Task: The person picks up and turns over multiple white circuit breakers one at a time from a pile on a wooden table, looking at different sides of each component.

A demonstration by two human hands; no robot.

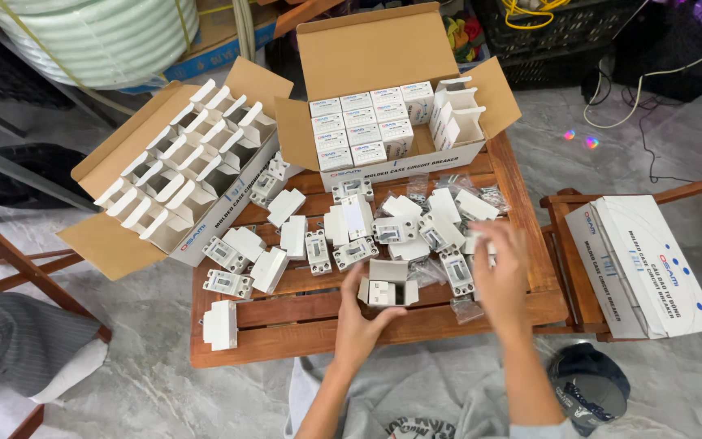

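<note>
My left hand (357, 315) grips a small open white carton (387, 284) with a grey-white breaker inside it, at the front of the slatted wooden table (302, 319). My right hand (500, 272) hovers with spread fingers over loose breakers (455, 270) and clear plastic bags (466, 309) on the table's right side; it holds nothing that I can see. Several more breakers (226, 254) and small white boxes (285, 206) lie scattered across the table.
An open cardboard box (379, 57) at the back holds rows of closed small white boxes. A second open box (119, 244) on the left holds empty open cartons. A closed white box (652, 268) rests on a wooden stool to the right. A dark cap (588, 386) lies on the floor.
</note>
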